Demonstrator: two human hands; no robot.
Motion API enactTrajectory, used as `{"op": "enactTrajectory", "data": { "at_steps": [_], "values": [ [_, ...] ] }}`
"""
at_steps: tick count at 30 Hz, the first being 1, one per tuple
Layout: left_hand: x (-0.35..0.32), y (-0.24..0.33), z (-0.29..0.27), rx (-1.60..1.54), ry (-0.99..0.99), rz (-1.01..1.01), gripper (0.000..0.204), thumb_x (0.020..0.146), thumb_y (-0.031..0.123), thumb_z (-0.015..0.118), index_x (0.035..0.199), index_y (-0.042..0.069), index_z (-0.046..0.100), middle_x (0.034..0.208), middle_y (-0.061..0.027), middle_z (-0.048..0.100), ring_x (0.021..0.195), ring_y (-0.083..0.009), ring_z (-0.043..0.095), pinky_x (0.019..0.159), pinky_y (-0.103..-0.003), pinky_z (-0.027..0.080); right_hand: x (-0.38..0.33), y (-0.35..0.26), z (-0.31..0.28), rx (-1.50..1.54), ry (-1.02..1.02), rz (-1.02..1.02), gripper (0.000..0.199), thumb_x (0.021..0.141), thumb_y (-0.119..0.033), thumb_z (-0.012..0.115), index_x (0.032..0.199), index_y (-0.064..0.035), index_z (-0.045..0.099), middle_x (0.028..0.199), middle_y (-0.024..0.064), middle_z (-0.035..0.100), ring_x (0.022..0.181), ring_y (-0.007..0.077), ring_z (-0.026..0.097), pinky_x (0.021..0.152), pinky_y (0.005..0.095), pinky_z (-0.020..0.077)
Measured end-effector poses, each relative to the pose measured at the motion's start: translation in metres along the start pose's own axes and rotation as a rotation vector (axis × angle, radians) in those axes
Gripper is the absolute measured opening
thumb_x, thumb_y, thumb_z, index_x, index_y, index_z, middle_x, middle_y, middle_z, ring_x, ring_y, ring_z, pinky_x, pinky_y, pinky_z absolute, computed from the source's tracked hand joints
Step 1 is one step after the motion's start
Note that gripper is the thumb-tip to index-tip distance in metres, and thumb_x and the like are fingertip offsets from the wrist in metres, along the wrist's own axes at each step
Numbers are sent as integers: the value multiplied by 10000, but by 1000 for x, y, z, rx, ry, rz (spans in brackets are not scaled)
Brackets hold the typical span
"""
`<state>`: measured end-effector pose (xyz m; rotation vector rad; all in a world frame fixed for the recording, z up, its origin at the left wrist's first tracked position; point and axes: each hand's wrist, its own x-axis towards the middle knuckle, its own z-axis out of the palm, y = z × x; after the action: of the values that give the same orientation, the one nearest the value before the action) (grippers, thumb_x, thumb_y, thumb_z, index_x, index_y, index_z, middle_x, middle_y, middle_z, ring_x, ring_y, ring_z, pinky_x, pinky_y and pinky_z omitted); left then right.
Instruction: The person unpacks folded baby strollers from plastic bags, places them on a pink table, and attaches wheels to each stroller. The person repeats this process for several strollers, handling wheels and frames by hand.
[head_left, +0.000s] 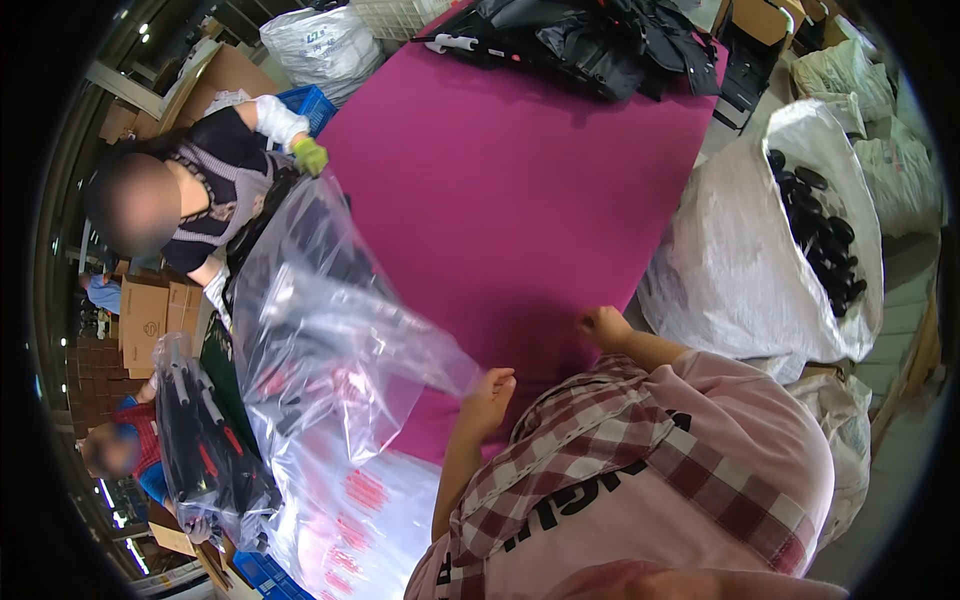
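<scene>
Magenta covers the table point(520, 210) in front of the person, and from the head view I can see a clear plastic bag point(370, 320) hanging over its left edge, drawn out toward the person's body. The left hand point(488, 402) has its fingers curled closed around the near end of that bag. The right hand point(603, 328), by the table's near right edge, is folded into a loose fist; I can't see anything in it. Across on the left, a co-worker's green glove point(310, 156) is at the far end of the bag. Just below the bag lie plastic sheets point(345, 525) with red print. Black folded gear point(580, 45) is heaped at the table's far end, and to the right a white sack point(720, 250) gapes around black rounded parts point(825, 235).
</scene>
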<state>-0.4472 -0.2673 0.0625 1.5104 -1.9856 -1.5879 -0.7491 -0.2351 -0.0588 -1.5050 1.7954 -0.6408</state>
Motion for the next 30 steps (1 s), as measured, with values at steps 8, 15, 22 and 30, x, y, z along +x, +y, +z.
{"op": "enactTrajectory", "data": {
  "at_steps": [8, 15, 22, 30],
  "values": [
    [100, 39, 49, 222, 60, -91, 372, 894, 220, 610, 1207, 23, 568, 1117, -181, 621, 931, -305, 650, 828, -401, 513, 202, 32, -125, -63, 94, -119, 175, 770, -170, 658, 908, -63, 647, 853, 146, 637, 851, 342, 611, 776, 431, 504],
    [111, 12, 65, 222, -14, -437, 409, 900, 232, 609, 1222, -13, 558, 1105, -200, 649, 971, -284, 644, 857, -364, 501, 366, 38, -244, -326, 566, -139, 465, 754, -161, 690, 1189, -88, 543, 1335, 131, 449, 1192, 371, 468, 980, 466, 419],
    [140, 23, 71, 81, 169, -470, 423, 909, 273, 572, 1247, 21, 537, 1166, -190, 630, 976, -301, 648, 879, -384, 497, 494, 56, -294, -651, 249, 146, 499, 755, -239, 695, 1215, -92, 569, 1349, 121, 473, 1260, 320, 448, 1030, 439, 401],
    [129, 13, 77, 38, 131, -609, 364, 928, 210, 573, 1230, 12, 528, 1150, -183, 633, 1047, -267, 631, 906, -358, 495, 518, 91, -277, -718, 465, -30, 226, 851, -81, 489, 1048, -72, 599, 1107, 157, 579, 1028, 357, 578, 863, 471, 485]
  ]
}}
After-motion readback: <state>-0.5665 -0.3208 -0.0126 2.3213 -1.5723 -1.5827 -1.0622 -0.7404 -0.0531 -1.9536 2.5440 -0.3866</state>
